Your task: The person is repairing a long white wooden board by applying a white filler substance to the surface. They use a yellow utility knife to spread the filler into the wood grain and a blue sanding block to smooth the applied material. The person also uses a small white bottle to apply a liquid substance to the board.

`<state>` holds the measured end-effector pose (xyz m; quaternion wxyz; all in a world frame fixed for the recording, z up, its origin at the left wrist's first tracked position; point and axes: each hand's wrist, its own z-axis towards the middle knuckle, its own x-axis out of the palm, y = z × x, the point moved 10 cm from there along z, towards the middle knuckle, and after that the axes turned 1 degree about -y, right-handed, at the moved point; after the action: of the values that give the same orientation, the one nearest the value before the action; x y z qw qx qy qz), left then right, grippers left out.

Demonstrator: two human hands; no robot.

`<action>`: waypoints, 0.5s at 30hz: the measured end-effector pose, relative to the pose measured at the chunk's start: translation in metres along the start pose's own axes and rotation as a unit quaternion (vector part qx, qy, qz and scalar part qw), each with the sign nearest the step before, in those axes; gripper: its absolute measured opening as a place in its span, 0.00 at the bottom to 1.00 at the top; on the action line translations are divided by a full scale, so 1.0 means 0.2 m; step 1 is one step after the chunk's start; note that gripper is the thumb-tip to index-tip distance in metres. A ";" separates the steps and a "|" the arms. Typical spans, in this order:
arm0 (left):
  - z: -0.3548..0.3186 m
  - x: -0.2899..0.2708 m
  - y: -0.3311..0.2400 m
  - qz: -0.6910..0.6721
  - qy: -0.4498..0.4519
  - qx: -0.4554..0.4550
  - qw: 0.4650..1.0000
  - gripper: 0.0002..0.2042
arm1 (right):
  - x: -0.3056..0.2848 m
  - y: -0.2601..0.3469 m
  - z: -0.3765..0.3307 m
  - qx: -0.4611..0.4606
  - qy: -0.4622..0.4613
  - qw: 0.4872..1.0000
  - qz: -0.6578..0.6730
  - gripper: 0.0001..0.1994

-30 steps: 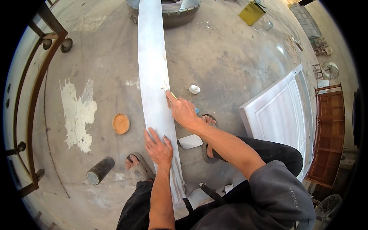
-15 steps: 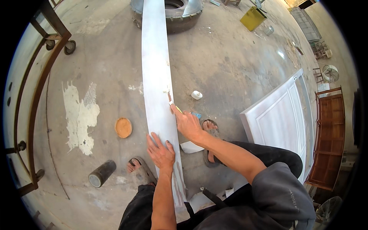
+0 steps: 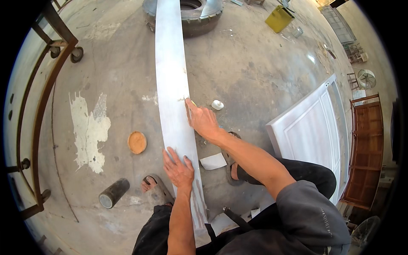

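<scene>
On white board [image 3: 172, 85], left hand [image 3: 178, 170], right hand [image 3: 203, 121]

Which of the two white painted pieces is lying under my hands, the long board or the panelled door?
The long white board: left hand lies flat on it, right hand at its edge. The panelled door lies untouched to the right.

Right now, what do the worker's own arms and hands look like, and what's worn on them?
Both hands are bare, no gloves. The left hand and its forearm show no sleeve at all. The right hand has a bare forearm, with a grey sleeve pushed up past the elbow. No watch or rings visible.
</scene>
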<state>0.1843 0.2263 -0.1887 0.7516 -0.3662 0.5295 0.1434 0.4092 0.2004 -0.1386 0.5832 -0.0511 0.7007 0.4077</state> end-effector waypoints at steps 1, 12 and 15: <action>0.00 0.01 0.00 -0.005 0.004 -0.004 1.000 0.39 | 0.00 -0.01 0.02 0.006 0.006 1.000 -0.001 0.27; 0.00 0.00 0.01 0.005 0.002 0.001 1.000 0.40 | -0.01 0.04 0.01 -0.001 0.018 1.000 -0.020 0.26; 0.01 -0.01 0.03 -0.008 0.006 -0.008 1.000 0.38 | 0.02 0.06 -0.10 -0.020 0.035 0.998 -0.038 0.24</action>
<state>0.1810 0.2318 -0.1879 0.7466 -0.3775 0.5299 0.1392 0.3857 0.1972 -0.1351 0.5724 -0.1033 0.7098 0.3974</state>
